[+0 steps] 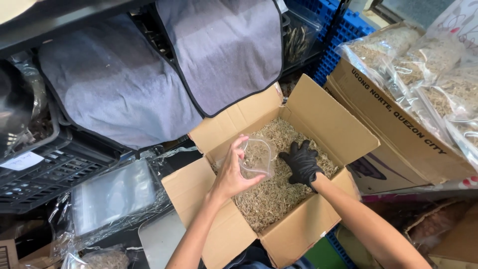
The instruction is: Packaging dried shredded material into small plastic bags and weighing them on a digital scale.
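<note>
An open cardboard box (326, 117) holds a heap of small, pale dried bits (271, 197). My left hand (231, 172), bare, holds a small clear plastic bag (258, 157) open just above the heap. My right hand (301, 162) wears a black glove and rests fingers-down on the dried bits, right beside the bag's mouth.
Grey cloths (224, 45) hang over dark crates (55, 169) behind the box. A stack of clear plastic bags (112, 197) lies at the left. To the right stands another cardboard box (398, 134) topped with filled clear bags (438, 69). A blue crate (341, 35) stands at the back.
</note>
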